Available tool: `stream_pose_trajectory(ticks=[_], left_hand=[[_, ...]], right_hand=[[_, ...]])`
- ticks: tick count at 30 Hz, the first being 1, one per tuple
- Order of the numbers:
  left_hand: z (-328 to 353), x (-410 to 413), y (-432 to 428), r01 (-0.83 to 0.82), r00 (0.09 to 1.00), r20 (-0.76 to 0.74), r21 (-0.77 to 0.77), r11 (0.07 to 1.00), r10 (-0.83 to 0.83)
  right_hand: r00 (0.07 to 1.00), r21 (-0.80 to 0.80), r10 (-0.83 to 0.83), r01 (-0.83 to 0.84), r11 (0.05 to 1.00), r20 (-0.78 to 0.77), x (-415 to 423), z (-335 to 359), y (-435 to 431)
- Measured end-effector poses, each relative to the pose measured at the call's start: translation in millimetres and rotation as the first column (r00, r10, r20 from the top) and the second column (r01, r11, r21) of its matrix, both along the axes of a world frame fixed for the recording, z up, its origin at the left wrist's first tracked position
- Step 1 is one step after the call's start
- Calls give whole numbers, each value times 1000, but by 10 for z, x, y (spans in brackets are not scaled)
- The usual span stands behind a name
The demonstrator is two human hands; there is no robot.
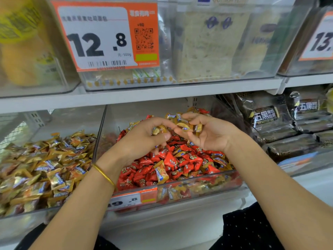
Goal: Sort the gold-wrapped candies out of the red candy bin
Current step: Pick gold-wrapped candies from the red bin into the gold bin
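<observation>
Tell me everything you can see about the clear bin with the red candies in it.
The clear bin looks like transparent plastic, open-topped, resting on a white shelf. It is heaped with red-wrapped candies, with gold-wrapped candies scattered among them. An orange-and-white price tag sits on its front wall. Dark packages lie to its right. Above the pile, the left hand pinches a gold candy and the right hand cups several.
</observation>
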State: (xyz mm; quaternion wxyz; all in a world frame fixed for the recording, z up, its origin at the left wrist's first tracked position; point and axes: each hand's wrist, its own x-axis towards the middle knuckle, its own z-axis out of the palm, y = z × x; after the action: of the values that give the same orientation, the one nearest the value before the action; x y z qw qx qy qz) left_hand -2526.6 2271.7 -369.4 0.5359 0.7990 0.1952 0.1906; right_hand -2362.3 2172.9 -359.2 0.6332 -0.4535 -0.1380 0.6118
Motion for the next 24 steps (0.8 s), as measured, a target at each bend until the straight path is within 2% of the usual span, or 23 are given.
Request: stream_pose_trajectory(ticks=[5,7,9,11,13,14,15,16,17,19,20,22,24], left_hand=[[57,-253,23,23,1000,-20,100,995,-21],[71,-353,17,110,990,-112,219,969,-87],[33,-410,7,257,952,-255,372,892,-168],[-49,-405,-29,355,903,-384,414,838,-193],[-125,-368,-73,377,877,-448,423,824,-171],[-149,-347,-90,375,873,-464,443,815,-150],[-168,-330,-95,372,873,-470,462,805,-133],[-174,-322,-91,369,875,-468,474,799,-127],[-171,-323,-76,364,879,-461,482,797,-123],[-140,-343,-16,328,896,-433,491,807,-101],[-111,-357,22,293,912,-401,485,824,-88],[-19,-384,57,173,957,-286,432,885,-47],[62,-385,47,41,984,-179,321,946,18]], right_hand=[[992,45,53,-48,998,-114,-180,-27,28],[988,58,57,-49,997,-143,-232,-39,47],[979,60,55,-44,997,-198,-283,-15,50],[980,40,7,1,999,-199,-310,9,52],[995,21,-55,57,998,-80,-316,28,56],[995,10,-67,66,998,74,-305,32,47],[958,-5,-54,57,998,283,-288,32,34],[868,-25,-18,35,999,496,-272,27,13],[741,-57,34,6,998,671,-259,16,-14],[429,-138,135,-25,990,893,-247,-24,-50],[238,-173,175,-31,985,955,-238,-56,-53],[-113,-253,247,-42,966,962,-225,-122,-34],[-340,-362,334,-18,932,879,-222,-169,-12]])
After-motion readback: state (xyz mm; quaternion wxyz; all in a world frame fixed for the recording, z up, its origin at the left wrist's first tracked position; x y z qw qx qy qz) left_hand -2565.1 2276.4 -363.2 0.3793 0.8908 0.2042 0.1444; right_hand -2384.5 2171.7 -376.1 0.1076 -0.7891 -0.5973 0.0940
